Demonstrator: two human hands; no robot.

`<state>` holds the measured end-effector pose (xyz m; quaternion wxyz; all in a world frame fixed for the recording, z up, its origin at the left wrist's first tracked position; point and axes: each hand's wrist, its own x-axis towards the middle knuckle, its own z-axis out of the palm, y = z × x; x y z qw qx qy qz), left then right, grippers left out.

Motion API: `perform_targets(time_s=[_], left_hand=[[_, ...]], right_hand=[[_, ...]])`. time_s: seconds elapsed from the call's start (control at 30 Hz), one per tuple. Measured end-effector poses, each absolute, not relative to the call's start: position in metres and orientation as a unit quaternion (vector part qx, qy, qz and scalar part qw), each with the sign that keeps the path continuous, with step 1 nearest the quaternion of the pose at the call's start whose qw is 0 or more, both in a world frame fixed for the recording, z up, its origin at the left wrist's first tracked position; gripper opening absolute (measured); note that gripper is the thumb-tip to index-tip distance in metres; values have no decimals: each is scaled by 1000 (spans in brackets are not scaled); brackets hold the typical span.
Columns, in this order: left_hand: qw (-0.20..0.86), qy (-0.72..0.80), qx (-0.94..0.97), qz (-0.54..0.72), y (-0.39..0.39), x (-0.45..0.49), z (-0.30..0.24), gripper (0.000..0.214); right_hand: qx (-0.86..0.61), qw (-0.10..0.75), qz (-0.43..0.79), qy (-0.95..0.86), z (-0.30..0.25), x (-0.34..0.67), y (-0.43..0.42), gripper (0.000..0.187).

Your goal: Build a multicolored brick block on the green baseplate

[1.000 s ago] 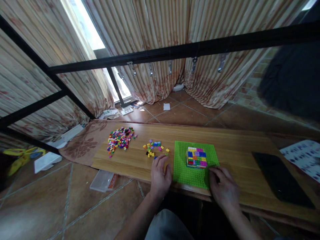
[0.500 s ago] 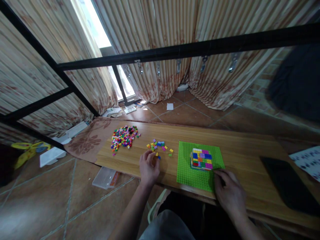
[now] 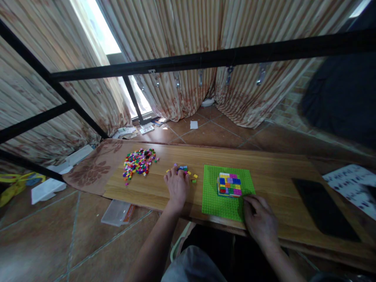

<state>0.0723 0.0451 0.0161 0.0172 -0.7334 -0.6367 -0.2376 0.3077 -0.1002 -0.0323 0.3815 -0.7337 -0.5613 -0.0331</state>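
Over a small scatter of toy building bricks [image 3: 183,168], my left hand [image 3: 178,188] reaches down with its fingers bent and a little apart. The fingertips are among the bricks, and whatever lies under them is hidden. A green studded baseplate [image 3: 210,203] lies on the wooden board to the right. On it stands a low block built of multicoloured bricks [image 3: 230,184]. My right hand [image 3: 261,217] covers the plate's near right corner, fingers curled on its edge, with the index fingertip close to the block's near right corner.
A larger heap of small bricks [image 3: 138,161] lies on the left part of the board [image 3: 273,172]. A dark flat slab [image 3: 324,207] and a printed sheet [image 3: 351,184] are at the right. A clear plastic box [image 3: 116,212] sits on the floor. A black metal bar [image 3: 188,60] crosses beyond.
My left hand has moved forward onto the small scatter, its fingers unbending from a curled pose. The right hand stays at the plate's corner. The whole view has shifted slightly.
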Motion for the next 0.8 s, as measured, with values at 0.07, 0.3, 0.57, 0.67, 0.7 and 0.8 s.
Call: perform_targets(time_s=[0.07,0.3,0.57,0.67,0.7,0.8], left_hand=[[18,-637,-735,-232,46,73,16,19],[27,-626,-747,-224,44,71,18,16],[-29,-590,-768,-248,32,69,30,16],[-138,-554,-765,-297,26,79,37,15],[-185,-539,-759,-314,25,84,38,13],[-325,-471,-734,-366,20,102,41,7]], right_hand=[[-731,387,-31,-561,-32,308,-100,28],[-733,387,-27,-559,-31,307,-100,27],[-735,387,-15,-557,-30,306,-99,26],[-735,387,-15,-557,-30,306,-99,26],[-734,387,-15,-558,-29,306,-99,26],[-733,390,-14,-557,-29,306,-98,25]])
